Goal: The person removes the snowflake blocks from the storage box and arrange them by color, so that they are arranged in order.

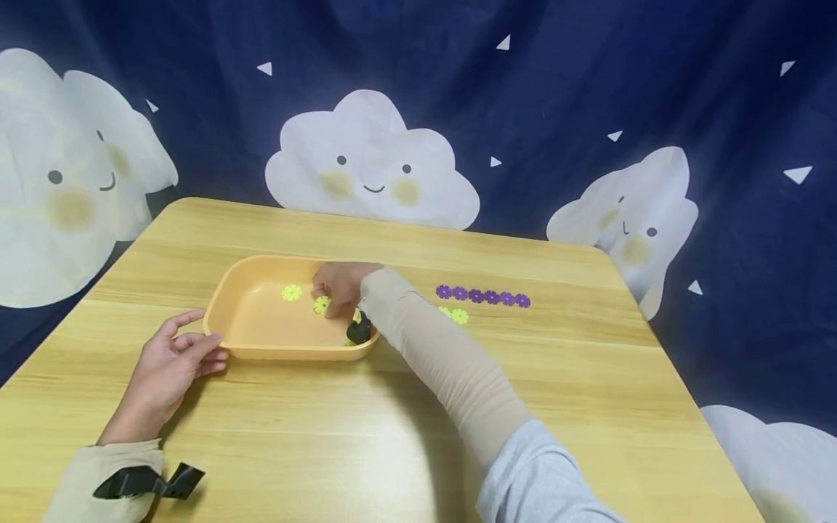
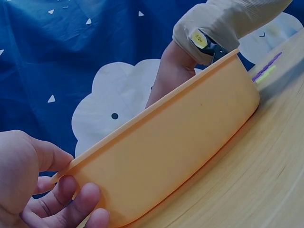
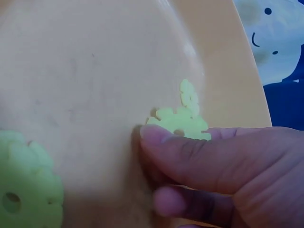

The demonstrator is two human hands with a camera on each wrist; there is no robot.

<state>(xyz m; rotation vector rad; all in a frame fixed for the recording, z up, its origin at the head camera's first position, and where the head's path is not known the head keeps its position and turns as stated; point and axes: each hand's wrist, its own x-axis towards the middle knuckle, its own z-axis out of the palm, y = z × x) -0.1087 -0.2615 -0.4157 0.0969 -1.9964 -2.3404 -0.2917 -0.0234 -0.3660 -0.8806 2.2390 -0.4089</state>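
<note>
An orange plastic tray (image 1: 301, 353) stands on the table with yellow-green flower-shaped discs inside. At its left end my left hand (image 1: 173, 363) grips the rim, thumb on top and fingers below, as the left wrist view also shows. Inside the tray, my right hand (image 1: 340, 285) pinches one flower-shaped disc (image 3: 176, 118) between thumb and fingers. Just past it is another disc (image 3: 189, 95), near the tray wall. A larger-looking disc (image 3: 28, 185) fills the lower left of the right wrist view. In the head view, one disc (image 1: 291, 293) lies left of the right hand.
Right of the tray, purple flower-shaped discs (image 1: 484, 296) form a row on the wooden table (image 1: 314, 450). Two yellow-green discs (image 1: 460, 316) lie in front of that row, one partly hidden by the right sleeve (image 1: 451, 356). A blue cloud-print curtain (image 1: 543, 109) hangs behind.
</note>
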